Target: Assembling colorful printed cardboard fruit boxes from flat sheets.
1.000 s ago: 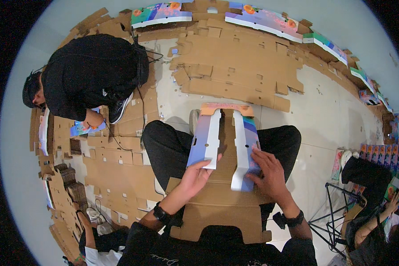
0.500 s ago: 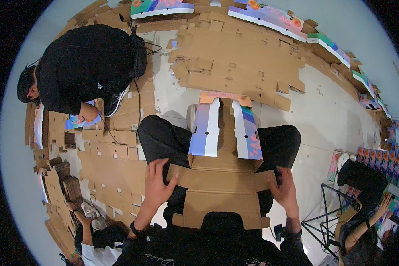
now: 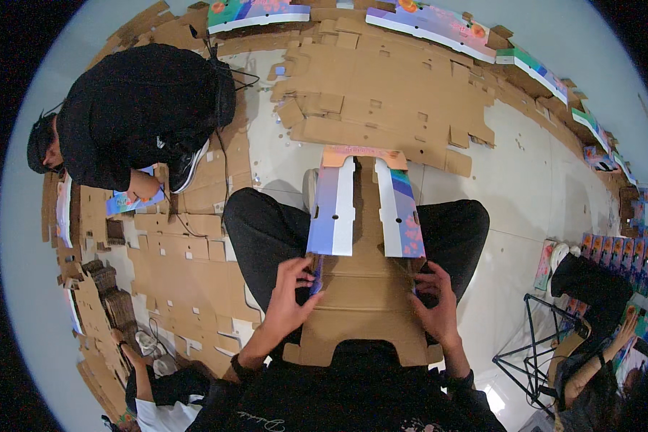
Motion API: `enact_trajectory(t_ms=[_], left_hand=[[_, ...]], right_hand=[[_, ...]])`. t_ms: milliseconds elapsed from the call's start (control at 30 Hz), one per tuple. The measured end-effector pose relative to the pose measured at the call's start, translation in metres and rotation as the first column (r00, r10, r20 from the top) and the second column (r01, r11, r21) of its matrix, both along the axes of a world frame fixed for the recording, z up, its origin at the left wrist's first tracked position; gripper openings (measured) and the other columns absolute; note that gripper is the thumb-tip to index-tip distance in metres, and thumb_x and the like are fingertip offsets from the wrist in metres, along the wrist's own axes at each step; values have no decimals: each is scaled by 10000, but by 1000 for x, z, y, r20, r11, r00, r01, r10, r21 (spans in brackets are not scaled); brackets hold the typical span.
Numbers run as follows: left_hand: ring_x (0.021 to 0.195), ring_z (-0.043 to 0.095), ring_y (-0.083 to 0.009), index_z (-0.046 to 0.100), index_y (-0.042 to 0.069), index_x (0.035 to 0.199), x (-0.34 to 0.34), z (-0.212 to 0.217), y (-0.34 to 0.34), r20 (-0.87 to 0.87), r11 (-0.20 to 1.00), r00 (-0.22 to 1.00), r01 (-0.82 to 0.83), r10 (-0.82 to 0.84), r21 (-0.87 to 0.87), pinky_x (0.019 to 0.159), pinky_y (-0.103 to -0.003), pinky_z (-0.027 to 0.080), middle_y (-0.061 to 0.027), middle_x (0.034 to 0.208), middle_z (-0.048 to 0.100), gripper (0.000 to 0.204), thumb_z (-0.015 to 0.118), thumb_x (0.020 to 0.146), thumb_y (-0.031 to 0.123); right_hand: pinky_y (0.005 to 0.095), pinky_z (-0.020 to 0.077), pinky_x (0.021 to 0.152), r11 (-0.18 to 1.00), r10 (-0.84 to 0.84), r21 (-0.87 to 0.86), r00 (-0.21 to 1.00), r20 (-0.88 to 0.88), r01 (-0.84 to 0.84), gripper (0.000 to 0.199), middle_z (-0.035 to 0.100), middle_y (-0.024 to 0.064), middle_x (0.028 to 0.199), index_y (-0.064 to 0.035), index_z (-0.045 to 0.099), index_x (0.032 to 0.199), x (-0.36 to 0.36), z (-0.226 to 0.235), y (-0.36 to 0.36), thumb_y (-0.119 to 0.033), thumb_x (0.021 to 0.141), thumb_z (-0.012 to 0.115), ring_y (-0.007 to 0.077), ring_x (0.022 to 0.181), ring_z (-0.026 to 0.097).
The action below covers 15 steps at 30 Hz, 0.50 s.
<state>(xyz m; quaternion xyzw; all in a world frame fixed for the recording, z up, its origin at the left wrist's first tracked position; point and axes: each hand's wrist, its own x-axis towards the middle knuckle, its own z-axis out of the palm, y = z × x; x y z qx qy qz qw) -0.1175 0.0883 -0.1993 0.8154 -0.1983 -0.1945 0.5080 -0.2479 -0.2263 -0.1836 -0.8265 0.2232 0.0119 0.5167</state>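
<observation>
While I sit on the floor [image 3: 525, 194] with my legs apart, the head view shows a die-cut cardboard box blank [image 3: 363, 302] lying across my lap, brown side up, with its far end reaching out between my knees. Two printed side flaps, the left flap [image 3: 333, 209] and the right flap [image 3: 399, 212], stand folded up along its length, white with blue, purple and pink colouring, and an orange end panel [image 3: 363, 155] joins them at the far end. My left hand [image 3: 288, 299] is closed on the near end of the left flap, fingers curled over its edge and thumb against the blank. My right hand [image 3: 435, 302] grips the blank's right edge just below the right flap, fingers wrapped around the cardboard.

Beyond the blank, a spread of flat brown cardboard sheets [image 3: 381, 108] covers the floor, with colourful printed boxes [image 3: 439, 21] lined along the far wall. To my left a person in black [image 3: 144, 115] crouches over more cardboard pieces [image 3: 165, 266], one hand on a printed blank. At the lower right, another person's arm [image 3: 605, 353] reaches beside a black wire stand [image 3: 536, 338].
</observation>
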Motion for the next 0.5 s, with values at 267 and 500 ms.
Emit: enact_trajectory(t_ms=[267,500], left_hand=[[992,665,-201,98,26,1645,62,-31,-8,-392,986,920,59,7,158,808,-344,598,-218,1603,369,1300,969,725,316],[1140,700,-389,510,6,1471,92,-56,-20,-317,944,939,217,-133,246,1001,-423,534,-270,1201,716,769,804,799,236]], right_hand=[[341,574,703,992,95,-40,904,-417,-123,980,728,143,814,11,425,1515,55,-15,-38,-375,763,920,198,719,704],[413,582,736,820,373,-263,823,-429,-508,495,747,193,841,19,710,1069,93,-61,-62,-398,823,815,328,748,736]])
